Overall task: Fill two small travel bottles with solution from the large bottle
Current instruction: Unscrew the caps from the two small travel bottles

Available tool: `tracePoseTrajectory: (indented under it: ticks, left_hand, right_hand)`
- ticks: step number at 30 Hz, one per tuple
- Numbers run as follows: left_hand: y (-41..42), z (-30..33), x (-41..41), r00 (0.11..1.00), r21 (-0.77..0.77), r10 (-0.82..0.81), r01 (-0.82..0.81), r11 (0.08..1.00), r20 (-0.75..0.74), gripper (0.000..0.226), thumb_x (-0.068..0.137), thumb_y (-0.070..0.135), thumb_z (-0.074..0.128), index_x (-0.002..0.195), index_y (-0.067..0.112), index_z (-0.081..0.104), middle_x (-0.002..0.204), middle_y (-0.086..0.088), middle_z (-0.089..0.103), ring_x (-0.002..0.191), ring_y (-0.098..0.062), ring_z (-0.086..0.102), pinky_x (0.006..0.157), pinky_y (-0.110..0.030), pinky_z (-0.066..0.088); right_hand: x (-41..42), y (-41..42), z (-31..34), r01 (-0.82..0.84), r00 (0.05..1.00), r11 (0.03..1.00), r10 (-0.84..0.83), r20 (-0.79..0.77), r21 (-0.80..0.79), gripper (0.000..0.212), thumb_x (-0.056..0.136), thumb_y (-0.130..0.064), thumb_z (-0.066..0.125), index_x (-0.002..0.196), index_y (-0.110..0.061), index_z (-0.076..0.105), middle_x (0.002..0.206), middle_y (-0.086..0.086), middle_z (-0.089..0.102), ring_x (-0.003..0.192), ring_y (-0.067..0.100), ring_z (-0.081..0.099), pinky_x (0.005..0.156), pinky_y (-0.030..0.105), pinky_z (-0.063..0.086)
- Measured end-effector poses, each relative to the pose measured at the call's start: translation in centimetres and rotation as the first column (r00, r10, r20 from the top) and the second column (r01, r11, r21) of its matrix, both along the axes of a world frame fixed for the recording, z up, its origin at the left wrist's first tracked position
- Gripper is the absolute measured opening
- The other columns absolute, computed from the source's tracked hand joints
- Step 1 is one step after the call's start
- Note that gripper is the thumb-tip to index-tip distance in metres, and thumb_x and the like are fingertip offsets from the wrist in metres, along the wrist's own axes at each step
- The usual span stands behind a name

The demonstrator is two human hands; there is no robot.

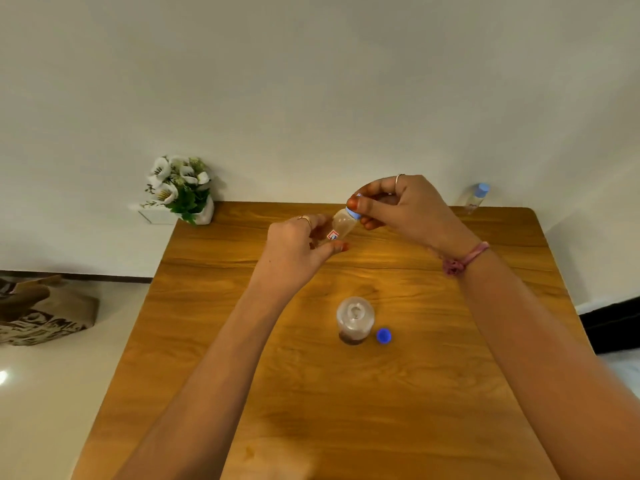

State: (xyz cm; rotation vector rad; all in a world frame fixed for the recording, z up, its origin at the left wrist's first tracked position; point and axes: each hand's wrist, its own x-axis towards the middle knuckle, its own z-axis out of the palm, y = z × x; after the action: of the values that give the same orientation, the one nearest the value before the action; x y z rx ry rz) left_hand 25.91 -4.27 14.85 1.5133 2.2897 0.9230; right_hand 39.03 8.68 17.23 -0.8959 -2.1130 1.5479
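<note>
My left hand (298,247) grips the body of a small clear travel bottle (341,227) held tilted above the table. My right hand (401,206) has its fingers closed around that bottle's light blue cap (354,213). The large clear bottle (355,318) stands upright and uncapped in the middle of the wooden table (242,358), with dark liquid showing near its bottom. Its dark blue cap (383,335) lies just to its right. A second small bottle (476,199) with a light blue cap stands at the far right corner.
A white pot of white flowers (180,192) sits at the table's far left corner against the wall. A patterned bag (41,310) rests on the floor to the left. A dark object (613,323) lies off the right edge.
</note>
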Motion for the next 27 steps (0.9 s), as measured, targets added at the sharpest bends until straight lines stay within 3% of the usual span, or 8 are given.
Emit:
tracePoseTrajectory:
  ticks: [4, 9, 11, 14, 17, 21, 24, 27]
  left_hand:
    - [-3.1, 1.0, -0.4, 0.982, 0.021, 0.018, -0.022, 1.000, 0.190, 0.040, 0.078, 0.029, 0.075, 0.115, 0.015, 0.066, 0.099, 0.006, 0.068, 0.093, -0.004, 0.060, 0.078, -0.012, 0.045]
    - [-6.4, 1.0, -0.5, 0.966, 0.063, 0.047, -0.066, 0.996, 0.256, 0.041, 0.074, 0.031, 0.077, 0.112, 0.016, 0.069, 0.097, 0.012, 0.068, 0.094, -0.001, 0.062, 0.079, -0.014, 0.046]
    - [-7.3, 0.9, -0.5, 0.961, 0.082, 0.047, -0.072, 0.994, 0.272, 0.042, 0.074, 0.031, 0.078, 0.111, 0.015, 0.069, 0.101, 0.009, 0.070, 0.096, -0.003, 0.063, 0.081, -0.017, 0.047]
    - [-8.4, 0.7, -0.4, 0.947, 0.086, 0.043, -0.074, 0.994, 0.317, 0.042, 0.073, 0.030, 0.079, 0.111, 0.015, 0.070, 0.101, 0.008, 0.071, 0.097, -0.003, 0.063, 0.084, -0.022, 0.050]
    - [-9.5, 0.6, -0.6, 0.932, 0.096, 0.046, -0.086, 0.992, 0.359, 0.044, 0.071, 0.029, 0.080, 0.111, 0.014, 0.070, 0.101, 0.007, 0.071, 0.097, -0.004, 0.063, 0.085, -0.024, 0.051]
    - [-10.7, 0.5, -0.7, 0.934, 0.086, 0.010, -0.043, 0.995, 0.356, 0.044, 0.070, 0.029, 0.080, 0.111, 0.015, 0.070, 0.100, 0.009, 0.070, 0.097, -0.003, 0.062, 0.082, -0.020, 0.050]
    - [-11.1, 0.1, -1.1, 0.927, 0.082, 0.020, -0.054, 0.995, 0.374, 0.045, 0.069, 0.029, 0.081, 0.110, 0.016, 0.070, 0.101, 0.008, 0.071, 0.096, -0.003, 0.063, 0.081, -0.018, 0.049]
    - [-11.6, -0.2, -1.4, 0.921, 0.086, 0.017, -0.054, 0.995, 0.389, 0.045, 0.068, 0.031, 0.082, 0.108, 0.015, 0.070, 0.100, 0.007, 0.072, 0.097, -0.006, 0.064, 0.085, -0.027, 0.053]
  right_hand:
    - [-0.5, -2.3, 2.2, -0.196, 0.981, 0.944, 0.183, 0.070, 0.267, 0.025, 0.081, -0.017, 0.071, 0.104, -0.025, 0.066, 0.096, -0.004, 0.068, 0.073, 0.005, 0.067, 0.083, 0.022, 0.053]
    - [-0.7, -4.4, 5.8, -0.351, 0.892, 0.892, 0.227, 0.391, 0.284, 0.080, 0.066, -0.047, 0.075, 0.136, -0.036, 0.038, 0.118, -0.012, 0.056, 0.077, 0.008, 0.068, 0.074, 0.019, 0.053]
    - [-1.2, -5.6, 6.4, -0.324, 0.877, 0.888, 0.152, 0.456, 0.327, 0.072, 0.066, -0.057, 0.068, 0.127, -0.024, 0.050, 0.102, -0.006, 0.066, 0.066, 0.006, 0.067, 0.061, 0.017, 0.053]
    - [-1.6, -7.3, 6.6, -0.385, 0.871, 0.855, 0.213, 0.444, 0.347, 0.040, 0.077, -0.039, 0.071, 0.110, -0.018, 0.064, 0.091, 0.000, 0.069, 0.062, 0.009, 0.068, 0.059, 0.015, 0.054]
    - [-1.4, -8.0, 6.8, -0.425, 0.851, 0.851, 0.259, 0.457, 0.309, 0.054, 0.074, -0.037, 0.074, 0.124, -0.031, 0.053, 0.105, -0.008, 0.063, 0.066, 0.010, 0.069, 0.068, 0.017, 0.054]
    - [-1.8, -9.4, 6.4, -0.353, 0.875, 0.895, 0.213, 0.435, 0.271, 0.039, 0.077, -0.041, 0.069, 0.106, -0.015, 0.064, 0.090, 0.002, 0.071, 0.062, 0.007, 0.069, 0.062, 0.016, 0.056]
    - [-1.7, -10.0, 6.4, -0.388, 0.874, 0.866, 0.236, 0.425, 0.315, 0.049, 0.075, -0.033, 0.074, 0.121, -0.025, 0.057, 0.105, -0.007, 0.063, 0.070, 0.010, 0.069, 0.069, 0.019, 0.055]
    - [-2.3, -10.5, 6.2, -0.362, 0.874, 0.892, 0.223, 0.432, 0.270, 0.049, 0.076, -0.039, 0.070, 0.119, -0.019, 0.057, 0.094, -0.005, 0.067, 0.063, 0.004, 0.068, 0.061, 0.012, 0.053]
